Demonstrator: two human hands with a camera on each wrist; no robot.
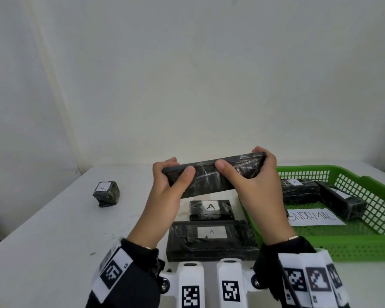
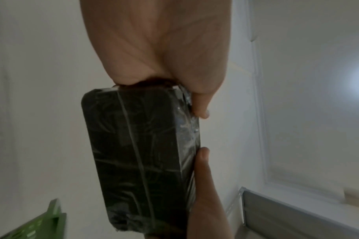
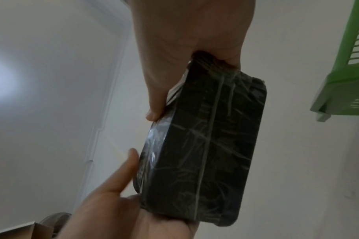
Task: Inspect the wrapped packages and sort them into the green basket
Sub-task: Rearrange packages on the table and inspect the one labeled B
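Plain white surface (image 1: 53,230), matte wall behind. Both hands, left (image 1: 165,192) and right (image 1: 258,187), pinch a flat, glossy, film-wrapped black package (image 1: 211,176) by its ends; label side probably hidden. Green mesh plastic basket (image 1: 365,245) beside.

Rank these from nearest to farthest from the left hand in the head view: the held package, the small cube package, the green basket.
1. Held package: gripped at its left end by the left hand.
2. Cube package: on the table, off to the left.
3. Green basket: far right, beyond the right hand.
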